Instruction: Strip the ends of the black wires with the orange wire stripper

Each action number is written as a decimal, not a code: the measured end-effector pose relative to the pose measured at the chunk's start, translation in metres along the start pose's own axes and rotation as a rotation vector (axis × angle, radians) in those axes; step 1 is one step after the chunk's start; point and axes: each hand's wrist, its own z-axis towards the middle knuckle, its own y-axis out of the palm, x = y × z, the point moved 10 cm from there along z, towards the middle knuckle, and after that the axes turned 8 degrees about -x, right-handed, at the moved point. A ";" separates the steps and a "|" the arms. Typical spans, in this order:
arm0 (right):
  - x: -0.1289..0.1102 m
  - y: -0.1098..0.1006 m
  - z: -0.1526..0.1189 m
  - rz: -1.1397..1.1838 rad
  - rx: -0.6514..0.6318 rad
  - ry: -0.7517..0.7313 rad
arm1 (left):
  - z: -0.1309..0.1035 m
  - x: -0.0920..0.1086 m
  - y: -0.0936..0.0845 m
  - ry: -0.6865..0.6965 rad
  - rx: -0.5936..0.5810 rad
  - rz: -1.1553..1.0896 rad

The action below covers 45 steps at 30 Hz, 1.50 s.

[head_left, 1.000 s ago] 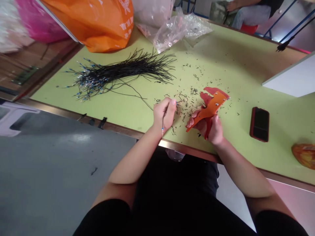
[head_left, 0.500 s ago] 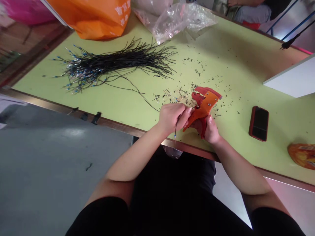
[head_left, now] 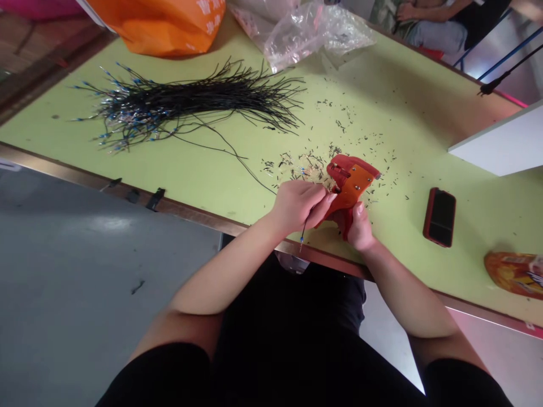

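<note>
My right hand (head_left: 360,228) is closed round the handles of an orange and red wire stripper (head_left: 354,183), its jaws pointing up and left over the table. My left hand (head_left: 301,206) pinches a thin black wire (head_left: 304,229) beside the stripper's jaws. One end of that wire, with a blue and metal terminal, hangs below the hand at the table edge; its other end is hidden by my fingers and the tool. A large bundle of black wires (head_left: 199,97) with blue-tipped ends lies to the left, and one stray wire runs from it towards my left hand.
Black and copper-coloured scraps (head_left: 311,164) litter the green table (head_left: 403,135). A phone (head_left: 441,217) and an orange-wrapped bottle (head_left: 513,273) lie at the right, near a white panel (head_left: 500,141). An orange bag (head_left: 169,25) and clear plastic bags (head_left: 292,39) stand behind. Another person (head_left: 441,28) sits beyond.
The stripper's head, whose jaws stood apart, now looks more closed and slightly turned. Both hands keep their hold. The view has shifted a little.
</note>
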 end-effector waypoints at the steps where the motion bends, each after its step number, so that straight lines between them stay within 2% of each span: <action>1: 0.000 0.000 -0.001 -0.007 0.006 0.008 | 0.000 -0.001 0.001 -0.006 -0.015 -0.009; 6: -0.004 0.000 -0.003 -0.027 0.060 0.044 | -0.002 -0.003 0.005 -0.013 -0.050 -0.031; 11: -0.008 0.004 -0.004 -0.017 0.033 0.040 | -0.003 0.000 0.003 0.008 -0.025 -0.049; 16: -0.009 0.003 -0.005 -0.076 0.057 0.059 | -0.003 -0.006 0.008 -0.031 -0.060 -0.059; 36: -0.015 0.005 -0.003 -0.142 0.070 0.038 | 0.002 0.004 0.001 0.038 0.020 -0.031; 40: -0.017 0.007 -0.002 -0.113 0.040 -0.007 | 0.002 0.009 -0.002 0.077 0.052 -0.024; 45: -0.021 0.011 0.002 -0.011 0.025 -0.047 | 0.001 0.008 0.000 0.052 0.017 -0.022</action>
